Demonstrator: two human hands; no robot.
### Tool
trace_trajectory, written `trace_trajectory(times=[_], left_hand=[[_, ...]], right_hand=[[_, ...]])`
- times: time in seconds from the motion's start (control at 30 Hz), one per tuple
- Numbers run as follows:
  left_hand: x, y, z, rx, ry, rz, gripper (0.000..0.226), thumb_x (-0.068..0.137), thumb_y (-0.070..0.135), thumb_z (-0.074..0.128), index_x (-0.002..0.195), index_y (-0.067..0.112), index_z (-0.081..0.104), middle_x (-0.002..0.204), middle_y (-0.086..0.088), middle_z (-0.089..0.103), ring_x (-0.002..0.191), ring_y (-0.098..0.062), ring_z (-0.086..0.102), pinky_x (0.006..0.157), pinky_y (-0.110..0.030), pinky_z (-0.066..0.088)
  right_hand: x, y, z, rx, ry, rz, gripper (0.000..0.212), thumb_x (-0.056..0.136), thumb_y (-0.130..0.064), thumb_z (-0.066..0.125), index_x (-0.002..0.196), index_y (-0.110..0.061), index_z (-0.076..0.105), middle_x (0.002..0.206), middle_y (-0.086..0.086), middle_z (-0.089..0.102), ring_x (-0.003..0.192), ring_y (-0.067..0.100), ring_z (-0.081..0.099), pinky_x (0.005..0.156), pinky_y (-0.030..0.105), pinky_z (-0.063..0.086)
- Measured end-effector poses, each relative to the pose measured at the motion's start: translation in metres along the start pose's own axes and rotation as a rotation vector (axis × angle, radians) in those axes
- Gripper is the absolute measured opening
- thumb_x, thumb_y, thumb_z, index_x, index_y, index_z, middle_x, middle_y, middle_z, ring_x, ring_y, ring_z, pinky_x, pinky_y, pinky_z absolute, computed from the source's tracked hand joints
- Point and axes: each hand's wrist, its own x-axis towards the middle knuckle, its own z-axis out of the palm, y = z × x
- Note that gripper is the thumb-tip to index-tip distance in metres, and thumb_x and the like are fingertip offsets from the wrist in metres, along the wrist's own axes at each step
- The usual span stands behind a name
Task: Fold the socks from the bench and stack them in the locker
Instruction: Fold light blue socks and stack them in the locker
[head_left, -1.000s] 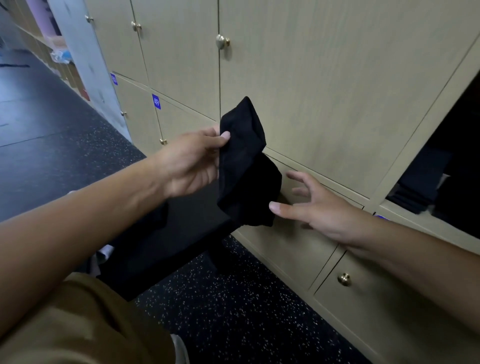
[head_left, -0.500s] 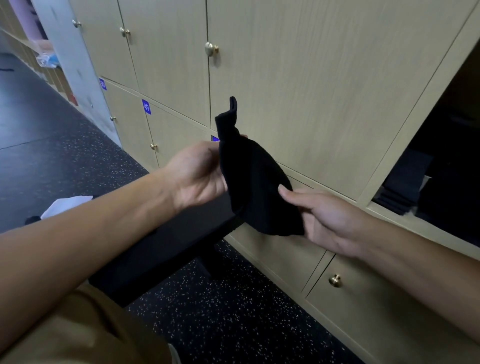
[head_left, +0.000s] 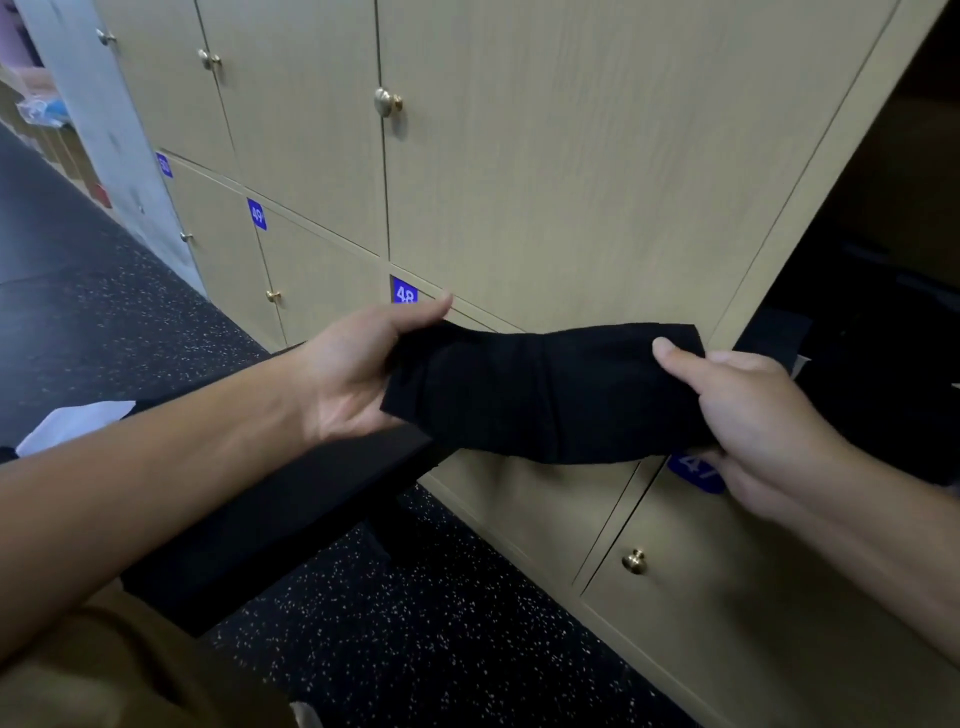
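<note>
A black sock (head_left: 535, 389) is stretched out level in the air between both hands, in front of the locker doors. My left hand (head_left: 353, 374) grips its left end, thumb on top. My right hand (head_left: 748, 415) pinches its right end, thumb on the near face. The black bench (head_left: 270, 514) runs below my left forearm. The open locker (head_left: 878, 332) shows at the right edge as a dark opening, with dark folded cloth inside it.
Beige locker doors (head_left: 545, 171) with brass knobs and blue number tags 49, 48 and 47 fill the wall ahead. A white cloth (head_left: 72, 421) lies at the far left by the bench. The floor (head_left: 415, 623) is black and speckled.
The sock hung upright from my left hand; my right hand took its lower end and both hands drew it out level. The view has moved closer to the lockers.
</note>
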Motion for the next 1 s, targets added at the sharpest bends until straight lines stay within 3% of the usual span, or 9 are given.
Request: trace_trajectory(times=[0.07, 0.13, 0.3, 0.4, 0.47, 0.57, 0.7, 0.9, 1.0], left_hand=[[0.005, -0.006, 0.005, 0.081, 0.098, 0.005, 0.031, 0.105, 0.023, 0.050, 0.109, -0.001, 0.068, 0.101, -0.020, 0.076, 0.086, -0.026, 0.077, 0.069, -0.040, 0.064], [0.010, -0.010, 0.006, 0.179, 0.189, -0.013, 0.024, 0.105, 0.019, 0.052, 0.100, 0.003, 0.069, 0.089, -0.015, 0.078, 0.070, -0.023, 0.076, 0.055, -0.034, 0.062], [0.016, -0.017, 0.003, 0.515, 0.219, 0.054, 0.031, 0.099, 0.030, 0.064, 0.115, 0.004, 0.069, 0.102, -0.013, 0.078, 0.094, -0.030, 0.076, 0.090, -0.051, 0.059], [0.015, -0.020, 0.011, 0.620, 0.189, 0.129, 0.030, 0.095, 0.029, 0.069, 0.108, 0.002, 0.073, 0.095, -0.012, 0.078, 0.083, -0.026, 0.076, 0.081, -0.041, 0.059], [0.015, -0.021, 0.018, 0.618, 0.169, 0.170, 0.026, 0.094, 0.025, 0.070, 0.105, 0.002, 0.074, 0.094, -0.012, 0.078, 0.085, -0.027, 0.076, 0.088, -0.045, 0.059], [0.016, -0.024, 0.032, 0.544, 0.124, 0.213, 0.022, 0.093, 0.017, 0.071, 0.107, 0.000, 0.072, 0.100, -0.017, 0.077, 0.095, -0.033, 0.075, 0.098, -0.057, 0.054], [0.019, -0.030, 0.057, 0.529, 0.080, 0.283, 0.032, 0.089, 0.018, 0.076, 0.113, -0.001, 0.066, 0.105, -0.020, 0.075, 0.094, -0.032, 0.076, 0.089, -0.052, 0.060], [0.020, -0.042, 0.091, 0.665, -0.020, 0.403, 0.037, 0.092, 0.022, 0.073, 0.110, -0.005, 0.054, 0.091, -0.016, 0.066, 0.076, -0.018, 0.071, 0.060, -0.025, 0.057], [0.017, -0.045, 0.101, 0.753, -0.044, 0.465, 0.036, 0.093, 0.025, 0.072, 0.106, -0.003, 0.055, 0.086, -0.015, 0.057, 0.082, -0.036, 0.069, 0.074, -0.046, 0.063]], right_hand=[[0.001, 0.003, -0.006, -0.063, 0.029, -0.003, 0.017, 0.097, -0.032, 0.067, 0.101, -0.017, 0.074, 0.097, -0.001, 0.078, 0.088, 0.015, 0.072, 0.064, 0.024, 0.050], [0.001, 0.005, -0.012, -0.119, 0.036, -0.005, 0.017, 0.097, -0.028, 0.067, 0.102, -0.015, 0.076, 0.094, -0.002, 0.078, 0.084, 0.013, 0.074, 0.060, 0.021, 0.051], [0.001, 0.011, -0.024, -0.267, 0.052, 0.016, 0.020, 0.097, -0.025, 0.067, 0.089, -0.009, 0.077, 0.087, 0.004, 0.079, 0.083, 0.017, 0.075, 0.067, 0.026, 0.056], [-0.004, 0.013, -0.028, -0.314, 0.009, 0.046, 0.023, 0.099, -0.027, 0.065, 0.084, -0.011, 0.073, 0.080, -0.004, 0.074, 0.074, 0.003, 0.068, 0.066, 0.018, 0.049], [-0.011, 0.012, -0.029, -0.300, -0.012, 0.065, 0.021, 0.101, -0.026, 0.060, 0.085, -0.016, 0.069, 0.074, -0.015, 0.065, 0.068, -0.006, 0.060, 0.071, 0.018, 0.048], [-0.018, 0.012, -0.028, -0.305, -0.071, 0.050, 0.028, 0.104, -0.025, 0.055, 0.091, -0.011, 0.075, 0.087, -0.001, 0.078, 0.087, 0.015, 0.074, 0.092, 0.041, 0.057], [-0.030, 0.009, -0.023, -0.294, -0.093, 0.010, 0.036, 0.104, -0.028, 0.053, 0.096, 0.002, 0.072, 0.096, 0.017, 0.076, 0.093, 0.033, 0.074, 0.090, 0.056, 0.058], [-0.041, 0.001, -0.017, -0.250, -0.140, -0.064, 0.034, 0.107, -0.025, 0.049, 0.095, -0.007, 0.075, 0.093, 0.014, 0.077, 0.088, 0.027, 0.076, 0.076, 0.039, 0.064], [-0.040, 0.005, -0.017, -0.241, -0.097, -0.111, 0.036, 0.106, -0.027, 0.049, 0.097, 0.001, 0.070, 0.102, 0.028, 0.069, 0.095, 0.040, 0.071, 0.076, 0.044, 0.064]])
